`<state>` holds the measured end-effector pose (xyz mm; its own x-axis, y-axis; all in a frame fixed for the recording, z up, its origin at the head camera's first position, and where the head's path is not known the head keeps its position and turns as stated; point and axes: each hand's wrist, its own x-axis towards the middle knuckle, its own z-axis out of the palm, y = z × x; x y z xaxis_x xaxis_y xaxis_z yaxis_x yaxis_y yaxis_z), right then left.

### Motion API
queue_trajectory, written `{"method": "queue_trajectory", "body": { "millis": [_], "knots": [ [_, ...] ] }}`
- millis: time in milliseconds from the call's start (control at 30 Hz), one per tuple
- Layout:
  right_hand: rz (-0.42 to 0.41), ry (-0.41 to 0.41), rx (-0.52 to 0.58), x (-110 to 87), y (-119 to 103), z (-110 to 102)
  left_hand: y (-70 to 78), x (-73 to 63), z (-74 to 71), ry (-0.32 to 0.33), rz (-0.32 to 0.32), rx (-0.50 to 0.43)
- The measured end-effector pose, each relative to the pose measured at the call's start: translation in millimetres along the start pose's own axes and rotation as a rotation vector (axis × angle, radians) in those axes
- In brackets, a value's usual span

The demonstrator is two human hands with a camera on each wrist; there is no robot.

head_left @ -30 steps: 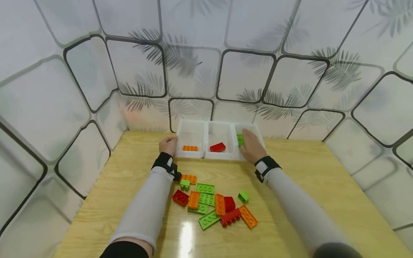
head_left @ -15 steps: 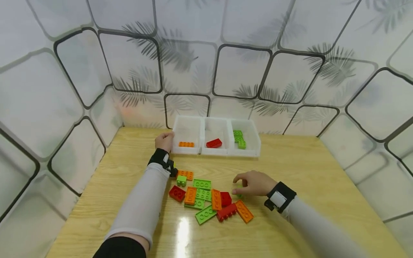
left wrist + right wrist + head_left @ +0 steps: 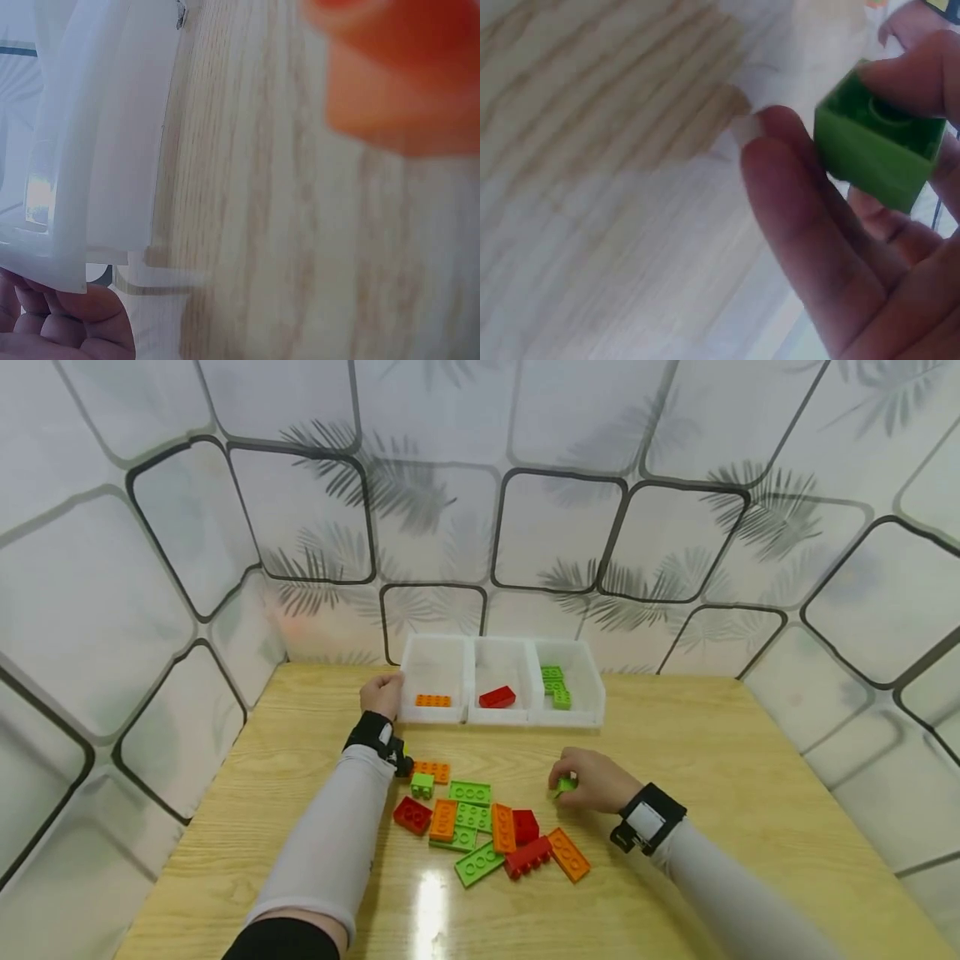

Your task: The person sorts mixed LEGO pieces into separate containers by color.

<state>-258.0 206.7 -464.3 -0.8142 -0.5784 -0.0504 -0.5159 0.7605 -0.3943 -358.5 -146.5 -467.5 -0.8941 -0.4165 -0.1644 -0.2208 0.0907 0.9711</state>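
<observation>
My left hand (image 3: 381, 695) grips the left edge of a white three-compartment tray (image 3: 498, 716); the left wrist view shows its curled fingers (image 3: 105, 319) under the tray's rim. Between the thumb and fingers of my right hand (image 3: 600, 781) is a small green toy brick (image 3: 564, 786), lifted off the table. In the right wrist view the green brick (image 3: 874, 161) shows its hollow underside. Inside the tray lie an orange brick (image 3: 433, 701) at left, a red brick (image 3: 497, 697) in the middle and several green bricks (image 3: 553, 685) at right.
Several loose bricks lie in front of the tray, among them a green one (image 3: 422, 785), a red one (image 3: 412, 815) and an orange one (image 3: 568, 854). The wooden table (image 3: 675, 727) ends at a patterned curtain (image 3: 427, 543) behind the tray.
My right hand has left the tray's right compartment, come back toward the table and picked up the small green brick. My left hand still holds the tray edge.
</observation>
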Motion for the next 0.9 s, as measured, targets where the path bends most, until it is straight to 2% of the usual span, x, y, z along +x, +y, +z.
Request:
{"method": "queue_trajectory", "body": {
  "millis": [333, 500, 633, 733, 800, 900],
  "knots": [
    [-0.059, 0.045, 0.006, 1.8, 3, 3, -2.3, 1.5, 1.8, -0.010, -0.017, -0.039],
    [0.027, 0.153, 0.007, 10.1, 3, -2, -0.2, 0.6, 0.8, -0.016, -0.027, -0.043],
    [0.094, 0.303, 0.035, 27.3, 11, -15, 2.5, 0.8, 0.3, -0.014, -0.017, -0.037],
    [0.085, 0.388, -0.028, 45.1, 21, -26, 3.0, 0.7, 0.7, -0.014, -0.012, -0.031],
    [0.061, 0.415, -0.096, 57.8, 30, -29, 1.8, 0.3, 1.2, -0.012, -0.014, -0.026],
    [0.020, 0.402, -0.176, 75.4, 45, -29, -1.7, -1.9, 2.9, -0.010, -0.023, -0.026]
  ]
}}
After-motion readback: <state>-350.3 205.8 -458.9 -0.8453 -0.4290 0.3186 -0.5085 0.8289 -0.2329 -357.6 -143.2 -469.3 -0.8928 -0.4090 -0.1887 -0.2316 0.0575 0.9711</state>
